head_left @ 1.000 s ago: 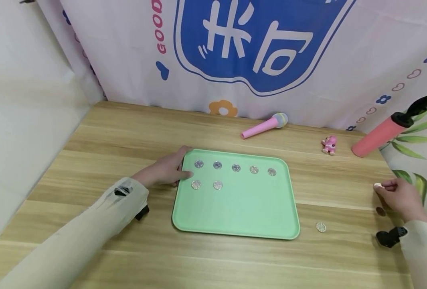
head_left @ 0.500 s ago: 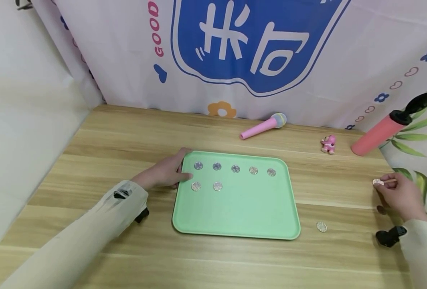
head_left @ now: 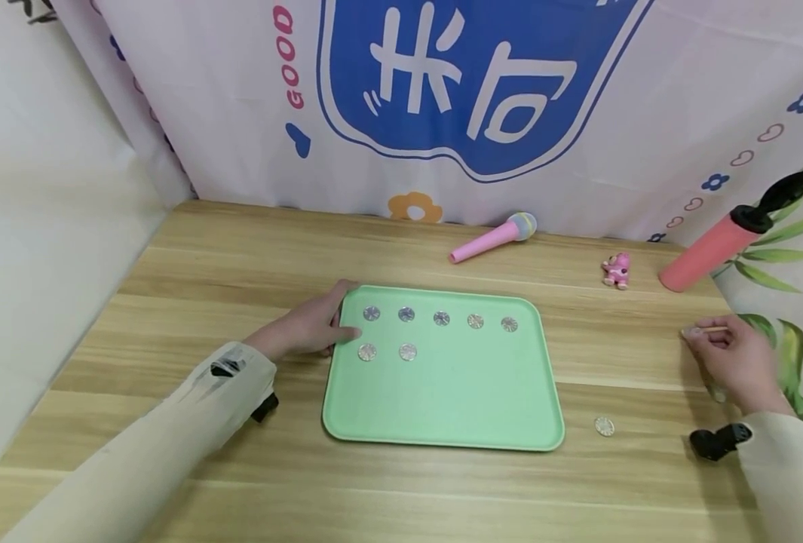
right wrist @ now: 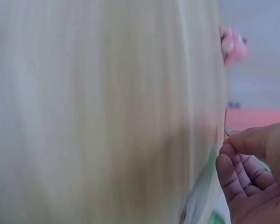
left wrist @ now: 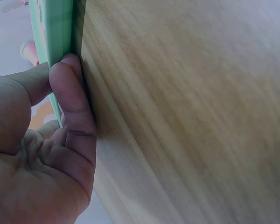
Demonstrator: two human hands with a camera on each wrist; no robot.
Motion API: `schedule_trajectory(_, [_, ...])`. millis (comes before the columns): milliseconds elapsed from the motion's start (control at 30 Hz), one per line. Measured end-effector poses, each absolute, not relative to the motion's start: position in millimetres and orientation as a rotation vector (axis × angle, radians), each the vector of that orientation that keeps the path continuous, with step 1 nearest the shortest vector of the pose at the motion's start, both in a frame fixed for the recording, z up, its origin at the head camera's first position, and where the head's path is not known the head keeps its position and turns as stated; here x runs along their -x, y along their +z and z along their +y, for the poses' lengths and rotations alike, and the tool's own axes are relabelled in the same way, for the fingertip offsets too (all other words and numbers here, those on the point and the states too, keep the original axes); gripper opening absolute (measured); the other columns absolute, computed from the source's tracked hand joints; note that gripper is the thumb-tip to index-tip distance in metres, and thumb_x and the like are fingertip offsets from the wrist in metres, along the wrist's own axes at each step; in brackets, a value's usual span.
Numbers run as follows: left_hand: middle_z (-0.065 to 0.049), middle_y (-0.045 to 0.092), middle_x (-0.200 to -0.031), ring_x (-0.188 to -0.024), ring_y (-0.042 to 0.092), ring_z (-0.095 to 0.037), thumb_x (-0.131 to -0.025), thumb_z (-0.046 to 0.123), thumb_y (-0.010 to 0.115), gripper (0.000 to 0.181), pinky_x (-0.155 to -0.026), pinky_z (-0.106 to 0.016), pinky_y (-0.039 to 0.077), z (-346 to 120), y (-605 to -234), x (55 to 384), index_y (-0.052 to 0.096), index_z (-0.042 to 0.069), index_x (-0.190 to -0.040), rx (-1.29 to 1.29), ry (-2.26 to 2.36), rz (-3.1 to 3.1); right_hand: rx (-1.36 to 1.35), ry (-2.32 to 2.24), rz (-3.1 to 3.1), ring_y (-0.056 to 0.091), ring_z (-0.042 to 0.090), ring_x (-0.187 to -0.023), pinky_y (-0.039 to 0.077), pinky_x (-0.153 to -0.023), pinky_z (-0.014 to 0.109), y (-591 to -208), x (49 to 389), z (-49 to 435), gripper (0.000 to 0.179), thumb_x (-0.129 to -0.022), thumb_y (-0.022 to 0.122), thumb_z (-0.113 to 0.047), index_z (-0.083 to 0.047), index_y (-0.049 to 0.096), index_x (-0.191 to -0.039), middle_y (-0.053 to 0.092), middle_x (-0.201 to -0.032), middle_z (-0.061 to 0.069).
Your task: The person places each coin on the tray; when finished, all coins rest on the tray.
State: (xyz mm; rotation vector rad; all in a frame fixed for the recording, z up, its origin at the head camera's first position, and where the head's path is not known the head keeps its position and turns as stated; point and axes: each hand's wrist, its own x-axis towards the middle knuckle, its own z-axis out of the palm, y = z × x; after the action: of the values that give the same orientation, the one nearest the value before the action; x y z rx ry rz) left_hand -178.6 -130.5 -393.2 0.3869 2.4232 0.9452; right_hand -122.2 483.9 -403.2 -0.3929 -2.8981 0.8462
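A light green tray (head_left: 469, 400) lies on the wooden table, bearing a row of several silvery coins (head_left: 441, 318) with two more coins below that row at the left. My left hand (head_left: 309, 326) grips the tray's left edge, thumb over the rim; in the left wrist view its curled fingers (left wrist: 74, 93) lie against the tray's outer side. At the far right, my right hand (head_left: 740, 362) pinches a coin (head_left: 691, 332) between thumb and fingers, just above the table. Its thin rim shows at the thumb tip in the right wrist view. One loose coin (head_left: 604, 426) lies right of the tray.
Behind the tray lie a pink toy microphone (head_left: 492, 240) and a small pink figurine (head_left: 616, 270). A red hand pump (head_left: 709, 253) with a black top stands at the back right. A printed cloth (head_left: 238, 113) hangs along the table's back edge.
My right hand has moved left and slightly up, carrying the pinched coin toward the tray. The left hand keeps its grip on the tray, and the coins on it have not moved.
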Motion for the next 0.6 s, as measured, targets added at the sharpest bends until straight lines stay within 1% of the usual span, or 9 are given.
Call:
schedule_trajectory(33, [-0.008, 0.057, -0.078, -0.061, 0.061, -0.019, -0.105, 0.018, 0.065, 0.077, -0.060, -0.030, 0.053, -130.5, -393.3, 178.6, 0.018, 0.015, -0.166, -0.389, 0.948, 2.423, 0.378, 0.883, -2.896, 0.049, -0.022, -0.071, 0.047, -0.059, 0.009, -402.7, 123.5, 478.8, 0.040, -0.105, 0.062, -0.027, 0.006, 0.058, -0.126, 0.051, -0.080, -0.038])
schedule_trajectory(67, [-0.008, 0.057, -0.078, -0.061, 0.061, -0.019, -0.105, 0.018, 0.065, 0.077, -0.060, -0.030, 0.053, -130.4, -393.3, 178.4, 0.018, 0.015, -0.166, -0.390, 0.946, 2.424, 0.371, 0.911, -2.896, 0.049, -0.022, -0.073, 0.047, -0.060, 0.008, -402.1, 125.1, 472.6, 0.041, -0.105, 0.062, -0.029, 0.005, 0.058, -0.127, 0.050, -0.079, -0.040])
schedule_trajectory(200, [-0.009, 0.057, -0.078, -0.062, 0.062, -0.019, -0.104, 0.018, 0.065, 0.077, -0.059, -0.031, 0.054, -130.1, -393.8, 178.0, 0.018, 0.015, -0.166, -0.392, 0.945, 2.424, 0.327, 1.043, -2.914, 0.054, -0.016, -0.078, 0.050, -0.065, 0.009, -398.3, 131.9, 441.6, 0.045, -0.106, 0.062, -0.031, 0.004, 0.056, -0.132, 0.057, -0.084, -0.033])
schedule_trajectory(300, [-0.009, 0.057, -0.079, -0.062, 0.062, -0.020, -0.104, 0.018, 0.065, 0.078, -0.060, -0.031, 0.054, -130.3, -394.4, 178.1, 0.018, 0.015, -0.166, -0.388, 0.946, 2.423, 0.237, 1.167, -2.925, 0.057, -0.013, -0.082, 0.051, -0.070, 0.009, -395.6, 134.9, 416.2, 0.044, -0.106, 0.063, -0.028, 0.004, 0.055, -0.135, 0.064, -0.090, -0.026])
schedule_trajectory(433, [-0.009, 0.058, -0.079, -0.063, 0.062, -0.020, -0.104, 0.018, 0.066, 0.078, -0.060, -0.031, 0.055, -131.0, -395.2, 178.3, 0.019, 0.016, -0.166, -0.379, 0.963, 2.415, 0.076, 1.343, -2.893, 0.061, -0.010, -0.086, 0.053, -0.073, 0.010, -391.1, 137.8, 382.1, 0.039, -0.104, 0.067, -0.018, 0.005, 0.055, -0.133, 0.067, -0.093, -0.024])
schedule_trajectory(500, [-0.009, 0.058, -0.080, -0.063, 0.062, -0.020, -0.104, 0.018, 0.066, 0.078, -0.060, -0.031, 0.055, -131.2, -395.2, 178.3, 0.019, 0.016, -0.166, -0.378, 0.974, 2.410, 0.006, 1.423, -2.871, 0.063, -0.007, -0.086, 0.054, -0.074, 0.011, -387.9, 139.4, 365.1, 0.036, -0.103, 0.068, -0.015, 0.005, 0.056, -0.130, 0.067, -0.092, -0.026])
schedule_trajectory(600, [-0.009, 0.058, -0.080, -0.063, 0.062, -0.020, -0.104, 0.018, 0.066, 0.077, -0.060, -0.032, 0.055, -131.3, -395.2, 178.7, 0.019, 0.017, -0.166, -0.376, 0.985, 2.408, -0.077, 1.495, -2.867, 0.066, -0.003, -0.087, 0.056, -0.076, 0.014, -383.1, 140.9, 340.0, 0.034, -0.101, 0.070, -0.015, 0.005, 0.059, -0.127, 0.069, -0.094, -0.021])
